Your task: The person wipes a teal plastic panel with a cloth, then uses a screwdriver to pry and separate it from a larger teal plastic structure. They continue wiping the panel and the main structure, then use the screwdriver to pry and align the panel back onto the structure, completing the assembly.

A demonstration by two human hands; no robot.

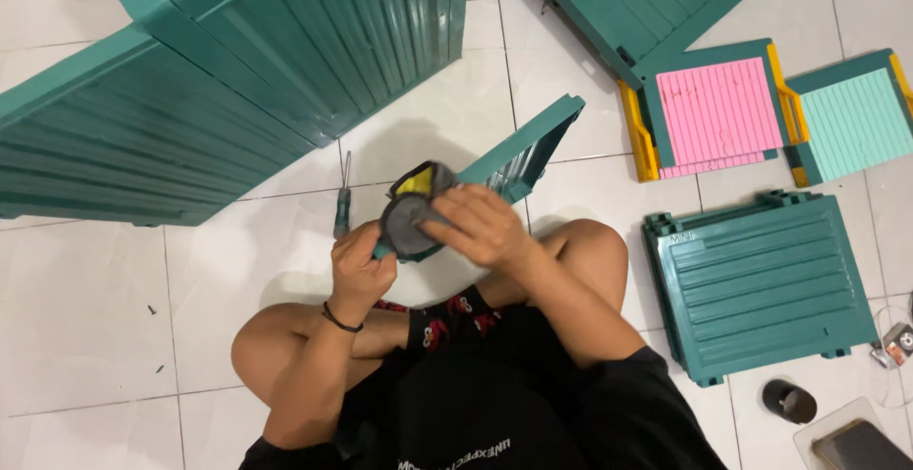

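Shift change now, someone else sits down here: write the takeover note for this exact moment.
Left hand grips the lower end of a narrow teal panel. Right hand presses a grey cloth against it. Screwdriver lies on the tile to the left, untouched. Big teal cabinet body stands at upper left; pink drawer front, mint drawer front and another teal panel lie to the right, loose and unmounted.

A dark-screened phone [861, 443] lies flat at the lower right corner.
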